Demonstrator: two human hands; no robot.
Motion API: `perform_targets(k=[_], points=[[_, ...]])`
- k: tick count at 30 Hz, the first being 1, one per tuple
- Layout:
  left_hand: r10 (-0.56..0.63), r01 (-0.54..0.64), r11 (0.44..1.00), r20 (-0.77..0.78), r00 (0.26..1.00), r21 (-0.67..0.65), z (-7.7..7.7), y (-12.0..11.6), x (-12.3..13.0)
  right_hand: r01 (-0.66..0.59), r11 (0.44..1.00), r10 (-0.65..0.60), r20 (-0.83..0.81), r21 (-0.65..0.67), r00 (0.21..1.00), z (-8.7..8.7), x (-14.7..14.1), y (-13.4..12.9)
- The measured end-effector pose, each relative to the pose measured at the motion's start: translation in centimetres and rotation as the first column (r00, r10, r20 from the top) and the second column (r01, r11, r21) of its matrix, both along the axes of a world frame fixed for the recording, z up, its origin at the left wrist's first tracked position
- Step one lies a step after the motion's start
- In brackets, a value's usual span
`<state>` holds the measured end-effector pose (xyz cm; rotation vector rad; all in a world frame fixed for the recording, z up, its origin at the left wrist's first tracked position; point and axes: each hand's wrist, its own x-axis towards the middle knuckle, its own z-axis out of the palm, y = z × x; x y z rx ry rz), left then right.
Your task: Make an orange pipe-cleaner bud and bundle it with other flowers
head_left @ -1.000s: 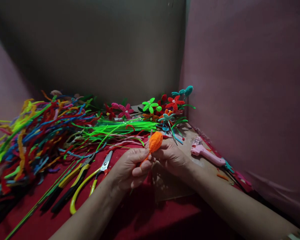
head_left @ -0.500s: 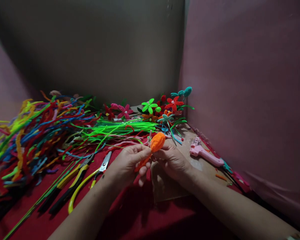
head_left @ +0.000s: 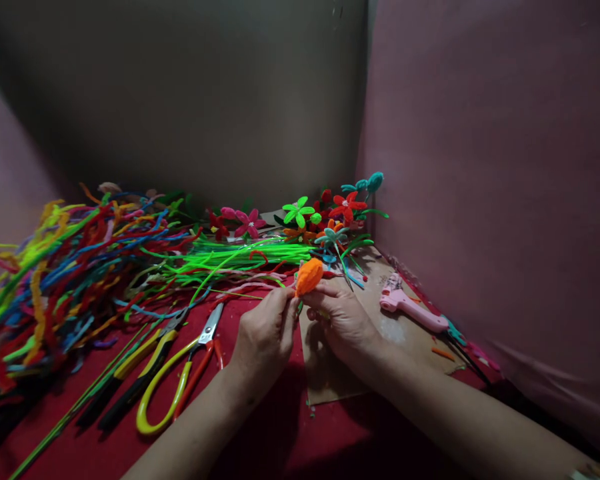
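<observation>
An orange pipe-cleaner flower bud point(head_left: 309, 277) stands tilted between my two hands, over the front edge of the cardboard. My left hand point(head_left: 267, 327) is closed, pinching the base of the bud from the left with thumb and fingers. From the right, my right hand point(head_left: 343, 317) is also closed and pinches at the lower end of the bud. What lies between the fingertips under the bud is mostly hidden. Left of my left forearm lie scissors point(head_left: 185, 390) with yellow and red handles, and pliers point(head_left: 143, 367) with yellow and black grips.
A heap of multicoloured pipe cleaners point(head_left: 75, 273) covers the left. Bright green pipe cleaners point(head_left: 240, 253) lie behind my hands, with finished flowers point(head_left: 347, 205) beyond. On the right, a pink glue gun point(head_left: 413, 307) rests on a cardboard sheet point(head_left: 340, 380). Walls close the back and right.
The bud has shifted slightly left and tilted. My left hand has turned over, its back now facing me, and the orange strand below the bud no longer shows. More of the scissors is visible.
</observation>
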<state>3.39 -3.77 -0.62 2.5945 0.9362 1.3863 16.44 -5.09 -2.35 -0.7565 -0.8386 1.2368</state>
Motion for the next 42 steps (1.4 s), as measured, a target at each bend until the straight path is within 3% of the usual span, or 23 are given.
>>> perform_targets(k=[3,5,7,10,13,17,20,23,29,32,34,42], points=[[0.006,-0.006,0.998,0.01,1.0,-0.066,0.2,-0.2,0.0,0.038,0.998,-0.041,0.061,0.04,0.997,0.0,0.0,-0.1],[0.017,-0.003,0.976,0.061,0.998,-0.219,0.7,-0.5,0.1,0.04,0.997,-0.044,0.067,0.061,0.997,0.2,-0.1,-0.2],[0.025,0.042,0.908,0.154,0.988,-0.417,1.2,-0.8,0.2,0.026,0.996,-0.029,0.042,0.082,0.999,0.5,-0.1,-0.3],[-0.002,0.23,0.753,0.347,0.938,-0.616,1.9,-1.0,0.3,0.003,0.995,-0.006,0.023,0.104,1.0,0.9,-0.1,-0.4],[-0.026,0.37,0.641,0.463,0.886,-0.672,2.2,-0.9,0.2,-0.021,0.994,0.015,0.061,0.104,0.998,1.1,0.0,-0.4],[-0.014,0.436,0.558,0.517,0.856,-0.706,2.1,-0.5,0.0,-0.014,0.99,0.006,0.062,0.139,0.998,1.2,0.2,-0.3],[-0.015,0.504,0.465,0.562,0.827,-0.728,2.1,-0.3,-0.1,-0.019,0.984,0.012,0.041,0.177,0.999,1.4,0.4,-0.2],[-0.028,0.582,0.34,0.611,0.791,-0.738,2.1,-0.1,-0.4,-0.07,0.981,0.058,0.072,0.179,0.996,1.3,0.8,-0.2],[-0.036,0.676,-0.032,0.677,0.735,-0.736,1.6,0.5,-0.7,-0.235,0.953,0.207,0.158,0.191,0.966,0.9,1.5,0.0],[-0.079,0.688,-0.15,0.702,0.708,-0.71,1.6,0.6,-0.8,-0.3,0.939,0.287,0.103,0.165,0.953,1.0,1.4,0.1],[-0.069,0.701,-0.165,0.717,0.694,-0.694,1.8,0.6,-0.8,-0.291,0.948,0.286,0.053,0.132,0.957,1.1,1.1,0.0],[0.026,0.693,-0.044,0.693,0.72,-0.719,2.7,0.1,-0.7,-0.141,0.982,0.146,-0.031,0.125,0.989,1.7,-0.2,-0.7]])
